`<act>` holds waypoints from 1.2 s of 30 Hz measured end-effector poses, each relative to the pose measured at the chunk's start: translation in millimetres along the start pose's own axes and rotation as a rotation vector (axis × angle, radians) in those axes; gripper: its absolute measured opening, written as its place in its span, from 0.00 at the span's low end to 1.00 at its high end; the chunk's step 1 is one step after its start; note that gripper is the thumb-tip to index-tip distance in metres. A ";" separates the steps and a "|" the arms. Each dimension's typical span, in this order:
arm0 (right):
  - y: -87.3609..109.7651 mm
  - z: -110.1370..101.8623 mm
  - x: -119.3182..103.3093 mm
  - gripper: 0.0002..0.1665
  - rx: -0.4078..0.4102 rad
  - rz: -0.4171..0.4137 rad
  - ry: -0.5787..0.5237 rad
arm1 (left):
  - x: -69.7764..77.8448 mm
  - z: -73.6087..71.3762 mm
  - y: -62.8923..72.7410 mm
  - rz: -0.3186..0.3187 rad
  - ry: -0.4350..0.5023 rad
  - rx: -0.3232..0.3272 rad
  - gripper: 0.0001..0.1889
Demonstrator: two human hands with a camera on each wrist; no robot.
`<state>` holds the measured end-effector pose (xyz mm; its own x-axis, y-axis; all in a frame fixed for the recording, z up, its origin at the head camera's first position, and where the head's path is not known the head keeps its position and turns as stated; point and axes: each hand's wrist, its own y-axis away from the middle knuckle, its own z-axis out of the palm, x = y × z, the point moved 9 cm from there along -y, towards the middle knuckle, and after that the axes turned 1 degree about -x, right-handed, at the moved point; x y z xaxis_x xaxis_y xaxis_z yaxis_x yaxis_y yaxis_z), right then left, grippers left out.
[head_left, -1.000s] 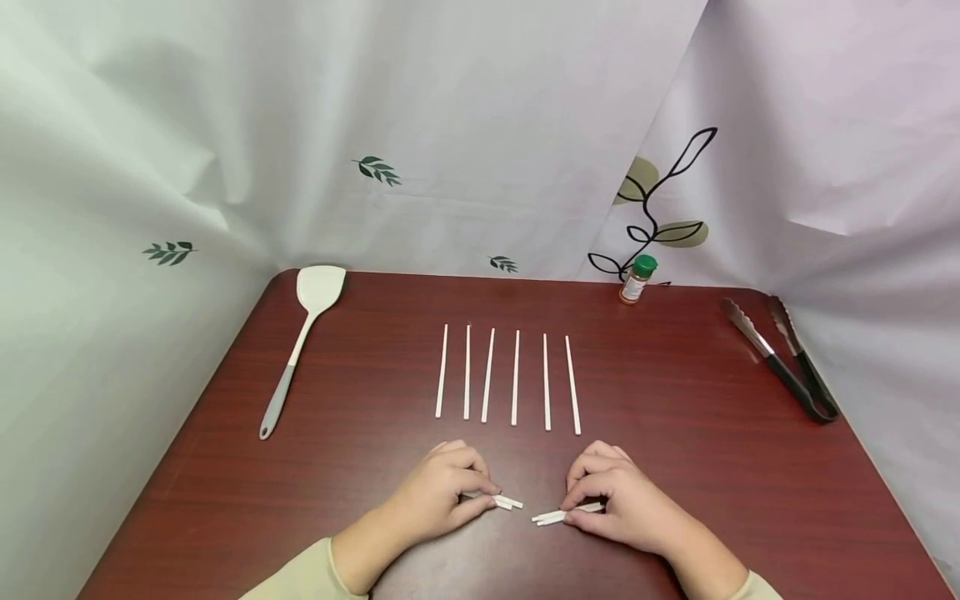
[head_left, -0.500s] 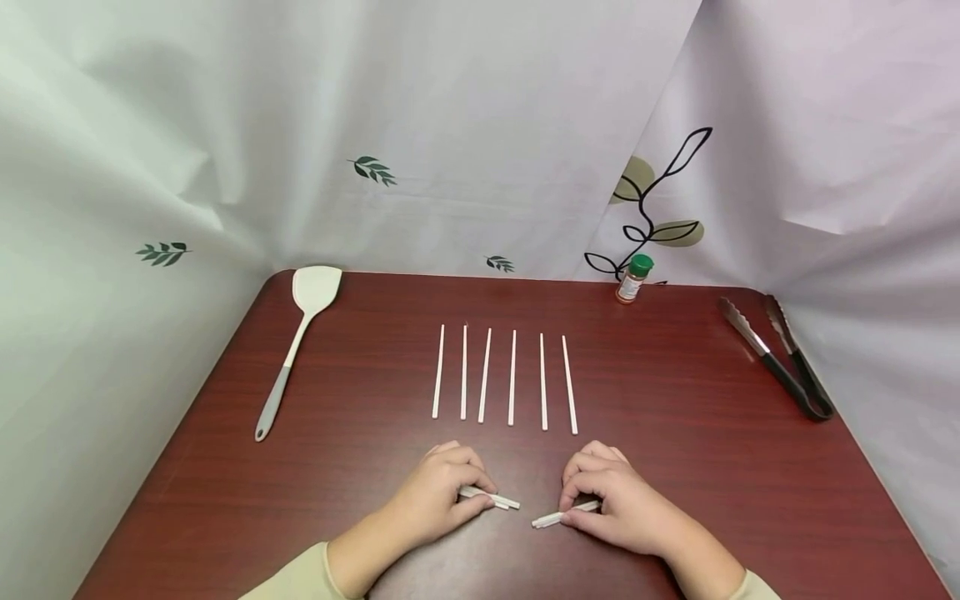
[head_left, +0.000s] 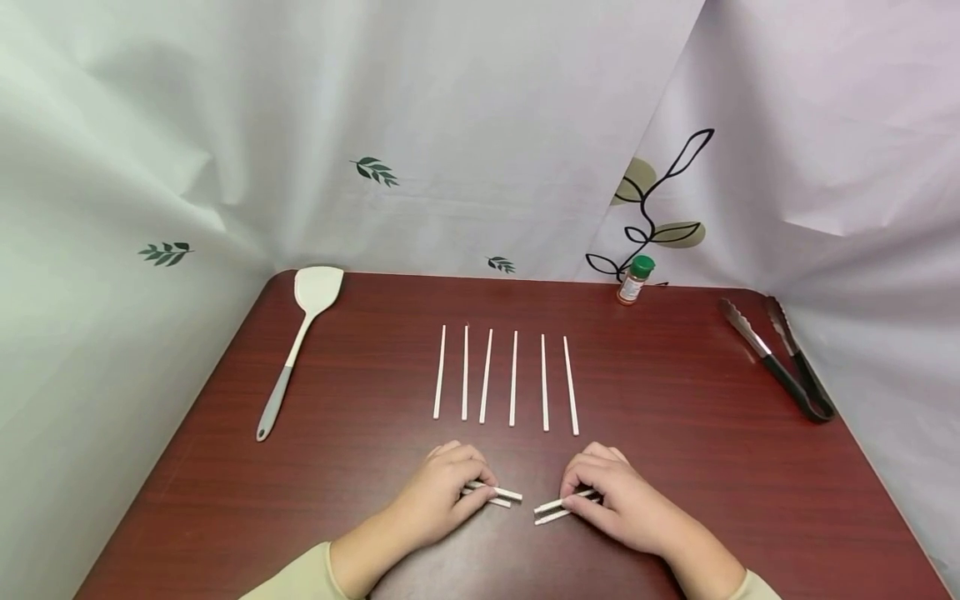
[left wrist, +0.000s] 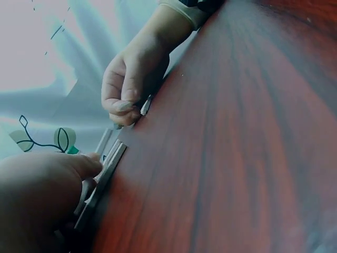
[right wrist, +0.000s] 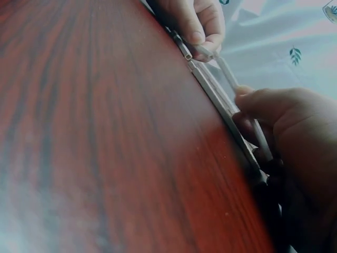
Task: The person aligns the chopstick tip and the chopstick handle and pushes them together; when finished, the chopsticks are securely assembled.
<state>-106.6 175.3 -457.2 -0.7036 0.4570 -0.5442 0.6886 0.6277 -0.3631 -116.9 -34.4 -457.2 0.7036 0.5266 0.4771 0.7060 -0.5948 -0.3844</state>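
Observation:
Near the front of the table, my left hand [head_left: 438, 496] pinches a thin white stick [head_left: 510, 494] between thumb and fingers. Just below it a second white stick [head_left: 501, 502] lies on the table, partly hidden by the hand. My right hand [head_left: 618, 504] likewise pinches a white stick [head_left: 549, 506], raised a little over another stick [head_left: 551, 518] on the table. In the right wrist view a gap shows between the held stick [right wrist: 227, 73] and the lying stick [right wrist: 213, 95]. The held sticks' inner ends point at each other, a short space apart.
Several matching white sticks [head_left: 513, 379] lie in a spaced row beyond the hands. A white spatula with a grey handle [head_left: 300, 342] lies at left. A green-capped spice bottle [head_left: 636, 279] stands at the back, and black-handled tongs [head_left: 780, 367] lie at right.
In each hand's pair, the sticks lay close together; now one stick is lifted and apart from the other. Both hands stay in nearly the same place.

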 end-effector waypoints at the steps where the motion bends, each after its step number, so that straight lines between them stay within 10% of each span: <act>1: -0.3 -0.7 0.3 0.15 0.011 0.004 0.003 | -0.2 -0.5 -0.1 -0.007 0.003 0.006 0.04; 36: -9.0 -8.8 -7.2 0.20 0.224 -0.022 -0.071 | 10.2 -3.5 -6.5 -0.005 0.086 0.159 0.05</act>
<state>-109.3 171.9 -443.4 -0.7101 0.3944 -0.5832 0.7006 0.4782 -0.5297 -114.6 -27.3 -447.1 0.6955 0.4709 0.5427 0.7179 -0.4855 -0.4988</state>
